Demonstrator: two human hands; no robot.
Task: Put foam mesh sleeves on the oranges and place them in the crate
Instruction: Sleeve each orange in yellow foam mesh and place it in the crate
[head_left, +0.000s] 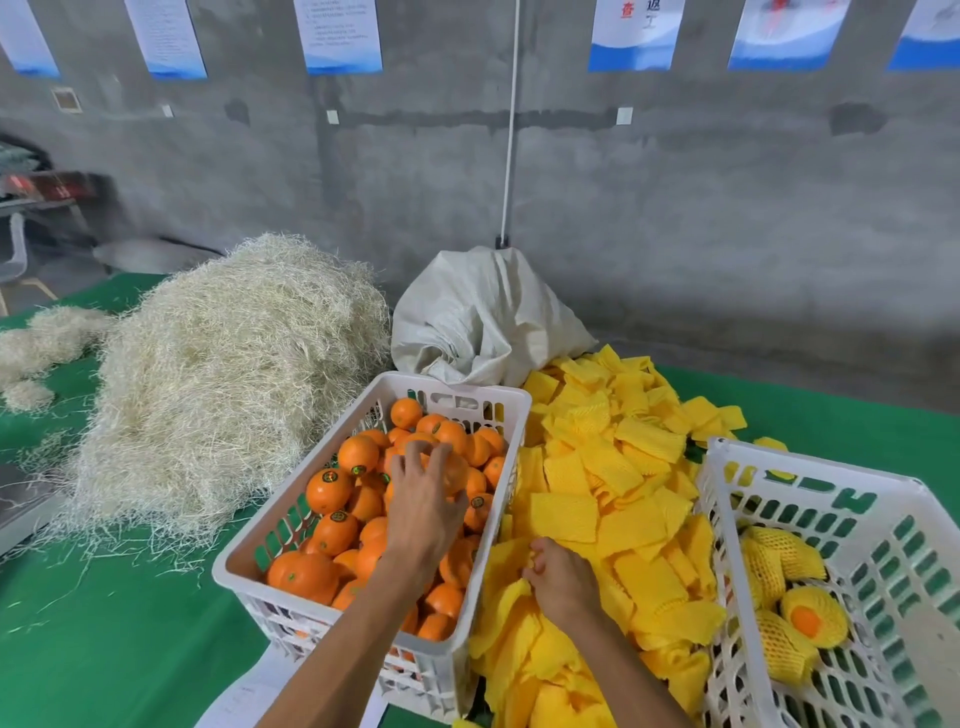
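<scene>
Head view: the task is at an early stage, judging by the white slotted plastic crate (883, 525) out beyond the right hand (563, 582), which holds only a few sleeved oranges (813, 616). The left hand (423, 501) curls its fingers over a bare round orange (452, 470) in the full white plastic basket (467, 395) under it. The right hand pinches one flat yellow foam mesh sleeve (506, 564) off the loose heap (613, 467) around it.
</scene>
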